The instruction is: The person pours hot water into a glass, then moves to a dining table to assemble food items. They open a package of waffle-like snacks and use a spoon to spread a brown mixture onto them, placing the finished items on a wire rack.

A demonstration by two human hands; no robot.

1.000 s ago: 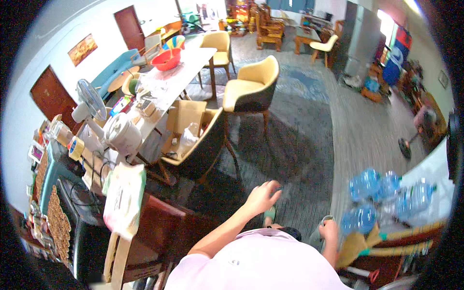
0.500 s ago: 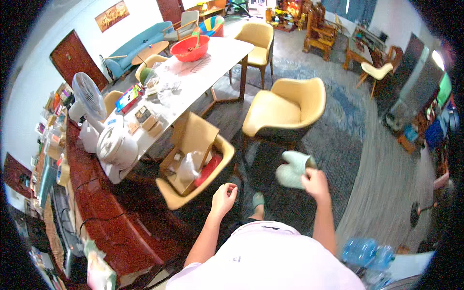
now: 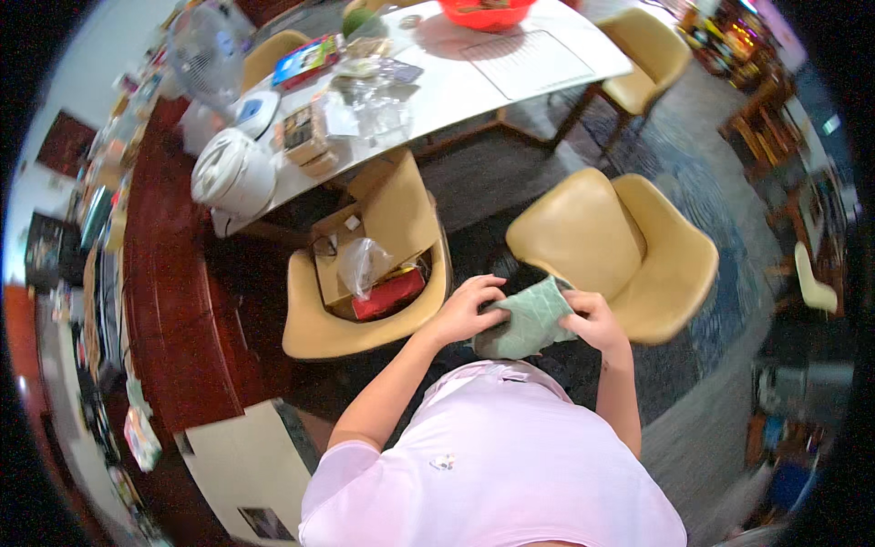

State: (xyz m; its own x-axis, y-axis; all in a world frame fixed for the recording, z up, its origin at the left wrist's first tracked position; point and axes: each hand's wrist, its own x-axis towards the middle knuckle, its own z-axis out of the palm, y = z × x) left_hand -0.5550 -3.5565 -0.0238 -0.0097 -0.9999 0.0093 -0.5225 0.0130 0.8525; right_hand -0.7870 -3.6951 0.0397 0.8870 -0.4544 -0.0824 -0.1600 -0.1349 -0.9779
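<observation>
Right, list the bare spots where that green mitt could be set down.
The right-hand chair has a bare seat just beyond the green mitt. On the white table, a bare strip lies between the plastic bags and the wire rack. The table's left end is crowded, and the left chair holds an open cardboard box.

White table (image 3: 447, 98) and padded chairs (image 3: 579, 228) suggest home.

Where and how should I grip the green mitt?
The mitt is probably best pinched at its right end, coming from the right: it seems to open there, giving a thin rim. The right hand holds that end, the left hand the other.
</observation>
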